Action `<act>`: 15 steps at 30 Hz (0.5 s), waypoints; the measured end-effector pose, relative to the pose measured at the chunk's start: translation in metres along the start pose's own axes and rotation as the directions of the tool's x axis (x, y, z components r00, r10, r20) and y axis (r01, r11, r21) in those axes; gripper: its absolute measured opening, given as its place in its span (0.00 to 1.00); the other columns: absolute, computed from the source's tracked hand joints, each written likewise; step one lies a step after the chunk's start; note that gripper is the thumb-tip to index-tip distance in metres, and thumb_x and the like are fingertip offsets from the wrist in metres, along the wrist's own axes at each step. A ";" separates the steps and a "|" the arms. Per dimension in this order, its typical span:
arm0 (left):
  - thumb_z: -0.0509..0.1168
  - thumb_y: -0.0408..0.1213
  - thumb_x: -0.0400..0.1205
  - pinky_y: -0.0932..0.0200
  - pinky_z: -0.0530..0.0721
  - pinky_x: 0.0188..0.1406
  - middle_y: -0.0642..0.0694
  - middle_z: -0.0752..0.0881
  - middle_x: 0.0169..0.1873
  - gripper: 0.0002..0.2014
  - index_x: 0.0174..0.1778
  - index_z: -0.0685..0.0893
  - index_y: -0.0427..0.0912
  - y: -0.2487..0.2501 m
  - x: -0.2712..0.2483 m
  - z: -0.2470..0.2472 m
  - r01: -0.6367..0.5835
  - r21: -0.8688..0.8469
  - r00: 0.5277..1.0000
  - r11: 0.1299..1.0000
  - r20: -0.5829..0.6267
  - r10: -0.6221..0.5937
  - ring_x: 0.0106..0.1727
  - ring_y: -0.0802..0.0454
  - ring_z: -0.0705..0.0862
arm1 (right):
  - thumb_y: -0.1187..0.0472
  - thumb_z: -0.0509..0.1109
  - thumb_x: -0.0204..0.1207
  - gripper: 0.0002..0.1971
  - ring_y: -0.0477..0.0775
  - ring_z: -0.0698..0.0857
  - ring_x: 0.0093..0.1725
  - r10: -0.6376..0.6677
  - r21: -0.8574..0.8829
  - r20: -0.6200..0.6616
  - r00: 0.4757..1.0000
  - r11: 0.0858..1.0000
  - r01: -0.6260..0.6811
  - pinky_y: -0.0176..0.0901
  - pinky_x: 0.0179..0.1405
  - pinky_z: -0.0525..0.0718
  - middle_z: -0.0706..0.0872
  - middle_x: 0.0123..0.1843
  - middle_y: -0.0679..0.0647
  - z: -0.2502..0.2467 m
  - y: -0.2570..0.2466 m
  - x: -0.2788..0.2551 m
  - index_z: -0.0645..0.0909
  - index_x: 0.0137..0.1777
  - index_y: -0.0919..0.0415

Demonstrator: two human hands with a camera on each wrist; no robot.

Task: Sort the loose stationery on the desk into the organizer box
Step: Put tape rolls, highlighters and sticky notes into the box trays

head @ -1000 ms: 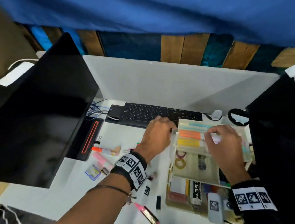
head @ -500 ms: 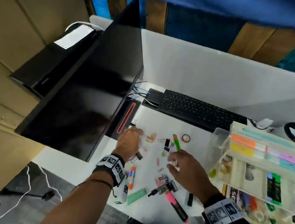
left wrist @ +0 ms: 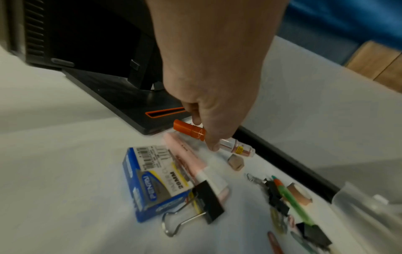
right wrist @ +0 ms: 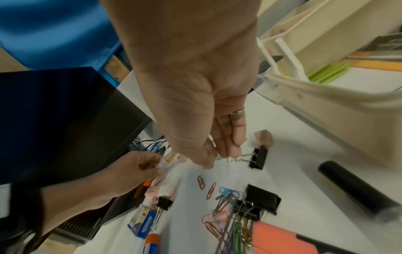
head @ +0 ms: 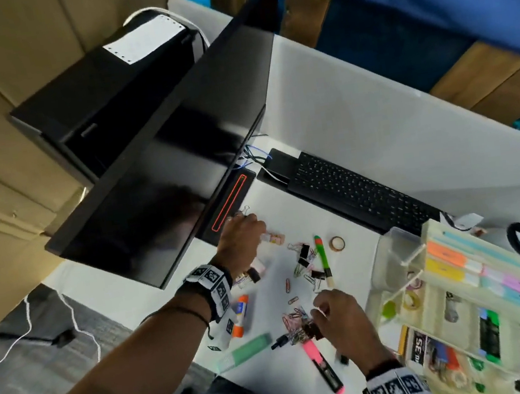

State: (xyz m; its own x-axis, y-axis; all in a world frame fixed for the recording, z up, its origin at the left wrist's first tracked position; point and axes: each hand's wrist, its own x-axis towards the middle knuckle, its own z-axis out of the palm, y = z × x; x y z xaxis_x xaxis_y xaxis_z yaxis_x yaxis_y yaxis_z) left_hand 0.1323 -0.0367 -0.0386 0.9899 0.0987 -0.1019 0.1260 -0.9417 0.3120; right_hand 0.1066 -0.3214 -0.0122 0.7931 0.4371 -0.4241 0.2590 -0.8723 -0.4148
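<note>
Loose stationery lies on the white desk [head: 348, 217]. My left hand [head: 259, 235] reaches to the monitor foot and pinches an orange-capped clear tube [left wrist: 190, 131] between thumb and fingers. My right hand [head: 317, 305] hovers over a heap of paper clips and black binder clips [head: 300, 324]. Its thumb and fingertips [right wrist: 230, 151] meet on a thin wire clip [right wrist: 219, 157], right beside a small black binder clip [right wrist: 257, 158]. The cream tiered organizer box [head: 430, 228] stands at the right, holding sticky notes and tape.
A blue paper-clip box [left wrist: 152, 180], a pink highlighter [left wrist: 185, 158], a green pen [head: 322, 255], a tape roll [head: 337, 243], a glue stick [head: 239, 316] and a green eraser case [head: 247, 352] lie around. Behind are the monitor [head: 164, 193] and keyboard [head: 358, 193].
Both hands left the organizer box and went left to the clutter. The left hand took hold of the orange-capped tube. The right hand came down onto the clips.
</note>
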 end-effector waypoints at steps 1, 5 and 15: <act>0.75 0.33 0.74 0.51 0.78 0.45 0.54 0.85 0.41 0.10 0.47 0.87 0.53 0.002 -0.001 -0.004 0.019 -0.019 1.000 1.000 -0.016 -0.019 0.47 0.48 0.82 | 0.56 0.76 0.79 0.03 0.48 0.86 0.47 0.036 0.018 -0.042 0.998 0.999 -0.036 0.39 0.51 0.84 0.87 0.48 0.46 -0.001 0.001 0.004 0.87 0.51 0.52; 0.75 0.39 0.79 0.48 0.78 0.48 0.52 0.88 0.45 0.08 0.53 0.88 0.51 0.010 -0.010 -0.017 0.032 -0.162 0.992 0.986 -0.118 -0.052 0.50 0.45 0.82 | 0.60 0.75 0.80 0.05 0.54 0.90 0.47 0.154 0.066 -0.203 0.967 0.988 -0.143 0.44 0.52 0.87 0.90 0.50 0.54 -0.012 0.003 0.034 0.88 0.54 0.58; 0.64 0.44 0.87 0.48 0.82 0.53 0.52 0.86 0.49 0.10 0.63 0.84 0.50 0.009 -0.048 -0.033 -0.098 -0.332 0.993 0.938 -0.099 0.068 0.49 0.49 0.84 | 0.60 0.72 0.77 0.07 0.60 0.87 0.40 0.283 -0.025 -0.208 0.937 0.956 -0.294 0.41 0.40 0.79 0.90 0.43 0.59 -0.005 0.020 0.092 0.89 0.42 0.61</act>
State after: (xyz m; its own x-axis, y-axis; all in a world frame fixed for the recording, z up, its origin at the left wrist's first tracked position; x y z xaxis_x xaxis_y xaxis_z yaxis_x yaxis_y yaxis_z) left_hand 0.0876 -0.0394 0.0001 0.9978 0.0654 0.0136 0.0431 -0.7864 0.6162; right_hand 0.1875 -0.2999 -0.0561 0.9304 0.1174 -0.3473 0.0282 -0.9674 -0.2516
